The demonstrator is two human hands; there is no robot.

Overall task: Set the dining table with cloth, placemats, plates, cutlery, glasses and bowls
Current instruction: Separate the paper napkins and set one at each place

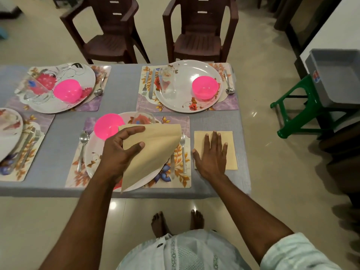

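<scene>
My left hand (120, 151) grips a stack of beige napkins (153, 152) above the near plate (93, 151). With straight fingers, my right hand (212, 154) presses flat on a single beige napkin (230, 145) lying on the grey cloth (120, 82) right of the near floral placemat (181, 172). That setting holds a pink bowl (107, 127), an upturned glass (144, 117), a spoon (82, 145), a knife (172, 164) and a fork (183, 149). The far right setting has a plate (187, 106), pink bowl (204, 86) and glass (167, 84).
Two more settings lie at the left, one with a pink bowl (68, 90). Two brown plastic chairs (198, 34) stand beyond the table. A green stool (292, 114) carrying a grey tub (337, 78) stands at the right. The table edge runs just in front of me.
</scene>
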